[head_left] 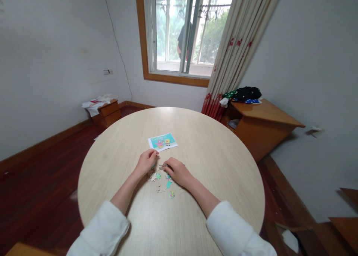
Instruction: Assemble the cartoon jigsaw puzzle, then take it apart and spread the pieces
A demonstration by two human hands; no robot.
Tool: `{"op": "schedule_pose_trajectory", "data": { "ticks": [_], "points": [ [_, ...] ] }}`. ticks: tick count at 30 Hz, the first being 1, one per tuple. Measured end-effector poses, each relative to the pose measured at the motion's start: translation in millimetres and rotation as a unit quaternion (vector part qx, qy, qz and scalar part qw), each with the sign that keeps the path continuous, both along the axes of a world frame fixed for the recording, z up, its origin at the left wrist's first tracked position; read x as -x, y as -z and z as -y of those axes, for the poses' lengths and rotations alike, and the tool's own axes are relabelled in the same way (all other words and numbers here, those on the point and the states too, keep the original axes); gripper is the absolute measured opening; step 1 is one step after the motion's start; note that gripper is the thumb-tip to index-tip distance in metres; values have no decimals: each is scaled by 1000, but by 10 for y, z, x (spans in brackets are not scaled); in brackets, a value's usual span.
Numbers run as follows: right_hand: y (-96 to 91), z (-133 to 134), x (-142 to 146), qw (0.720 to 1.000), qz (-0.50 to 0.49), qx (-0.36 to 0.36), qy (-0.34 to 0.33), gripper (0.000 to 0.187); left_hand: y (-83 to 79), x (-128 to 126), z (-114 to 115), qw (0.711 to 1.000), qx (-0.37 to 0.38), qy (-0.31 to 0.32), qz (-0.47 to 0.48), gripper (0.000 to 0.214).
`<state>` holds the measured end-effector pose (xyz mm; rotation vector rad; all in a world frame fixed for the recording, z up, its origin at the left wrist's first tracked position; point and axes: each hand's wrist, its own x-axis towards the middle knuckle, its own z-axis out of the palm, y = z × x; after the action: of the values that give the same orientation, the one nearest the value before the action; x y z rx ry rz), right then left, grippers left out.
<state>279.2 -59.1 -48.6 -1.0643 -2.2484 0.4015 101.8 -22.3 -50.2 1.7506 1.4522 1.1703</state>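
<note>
Both my hands rest on a round pale wooden table (212, 163). My left hand (146, 161) is curled, its fingertips pinched over small jigsaw pieces. My right hand (176, 170) is also curled, fingers pressed down on a piece beside the left hand. Several loose puzzle pieces (163, 183) lie scattered just in front of my hands, some turquoise, some showing their pale backs. A small printed picture card (162, 141) with cartoon figures on a turquoise ground lies flat just beyond my hands. I wear white sleeves.
A low wooden cabinet (263, 125) with dark clothes piled on it stands right of the table by a curtain (237, 51). A small wooden box (107, 112) with papers sits on the dark red floor at left. A window is behind.
</note>
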Motion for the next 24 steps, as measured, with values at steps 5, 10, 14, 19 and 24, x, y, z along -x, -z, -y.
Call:
{"op": "schedule_pose_trajectory", "data": {
  "ticks": [5,10,14,19,24],
  "points": [
    [-125,-27,-62,998,-63,11,23,16,-7,7,-6,1000,1,0,-4,29],
    [-259,31,-162,996,-63,70,4,28,-52,25,15,1000,0,-7,-10,27],
    [-345,169,-290,993,-27,116,-17,40,-113,104,180,999,16,32,-24,33],
    [-311,326,-574,990,57,127,20,102,-139,298,633,974,16,154,-166,86],
    [-197,398,-697,975,121,183,46,123,14,328,895,936,18,165,-310,111]
  ]
}}
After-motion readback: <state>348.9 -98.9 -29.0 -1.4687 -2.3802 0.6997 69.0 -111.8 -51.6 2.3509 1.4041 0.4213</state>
